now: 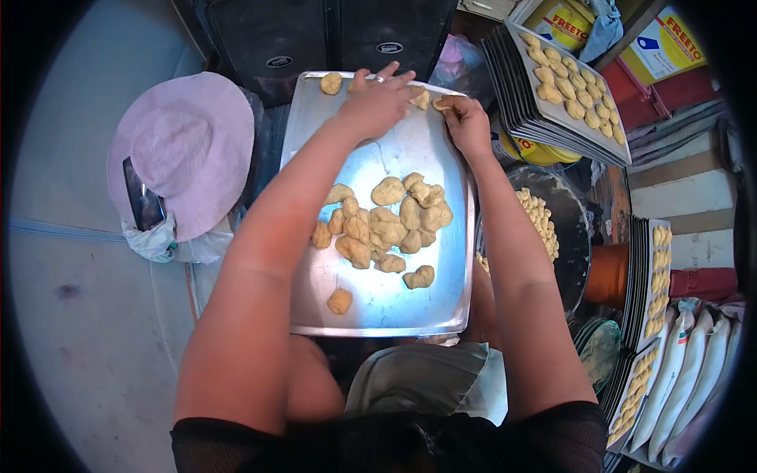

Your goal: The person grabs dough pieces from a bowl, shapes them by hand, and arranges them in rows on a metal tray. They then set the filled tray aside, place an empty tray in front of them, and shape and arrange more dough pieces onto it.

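A metal baking tray (378, 306) lies in front of me over my lap. Lumps of pale dough (387, 226) are heaped across its middle, and a single lump (340, 301) sits apart near the front left. At the far edge, my left hand (378, 102), with a ring on one finger, reaches over the tray with its fingers spread. Its fingertips are beside a small dough piece (421, 98); whether they touch it I cannot tell. My right hand (467, 124) pinches another dough piece (444, 103) at the far right corner. A round dough ball (331, 83) rests at the far left corner.
Stacked trays with shaped dough (579, 87) stand at the far right. Below them, a dark basin (572, 236) holds many small dough pieces. More loaded trays (658, 276) and white bags (686, 378) line the right. A pink hat (185, 150) and a phone (143, 195) lie left.
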{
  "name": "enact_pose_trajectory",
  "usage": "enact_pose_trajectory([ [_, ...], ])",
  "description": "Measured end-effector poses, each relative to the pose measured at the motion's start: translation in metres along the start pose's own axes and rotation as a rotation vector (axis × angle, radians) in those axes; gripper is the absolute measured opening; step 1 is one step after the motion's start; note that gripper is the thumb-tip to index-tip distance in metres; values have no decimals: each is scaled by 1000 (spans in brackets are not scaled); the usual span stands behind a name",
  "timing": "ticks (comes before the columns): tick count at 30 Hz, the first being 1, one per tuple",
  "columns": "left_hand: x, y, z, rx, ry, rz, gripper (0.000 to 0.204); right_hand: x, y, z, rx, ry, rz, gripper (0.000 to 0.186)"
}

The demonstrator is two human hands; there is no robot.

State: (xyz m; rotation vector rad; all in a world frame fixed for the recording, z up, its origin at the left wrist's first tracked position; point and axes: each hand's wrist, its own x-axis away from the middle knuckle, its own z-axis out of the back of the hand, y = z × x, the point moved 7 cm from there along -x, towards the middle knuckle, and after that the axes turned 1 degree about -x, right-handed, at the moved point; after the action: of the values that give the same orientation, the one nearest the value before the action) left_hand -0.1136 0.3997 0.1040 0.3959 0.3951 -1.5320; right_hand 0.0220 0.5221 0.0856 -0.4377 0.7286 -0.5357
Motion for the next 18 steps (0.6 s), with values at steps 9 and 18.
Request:
enact_pose_trajectory([
  [9, 99, 8, 62, 599, -959, 101, 34, 38, -68, 7, -50, -315, -32, 48],
  [18, 90, -93, 38, 850, -304, 665, 31, 36, -128, -58, -215, -580, -65, 32],
])
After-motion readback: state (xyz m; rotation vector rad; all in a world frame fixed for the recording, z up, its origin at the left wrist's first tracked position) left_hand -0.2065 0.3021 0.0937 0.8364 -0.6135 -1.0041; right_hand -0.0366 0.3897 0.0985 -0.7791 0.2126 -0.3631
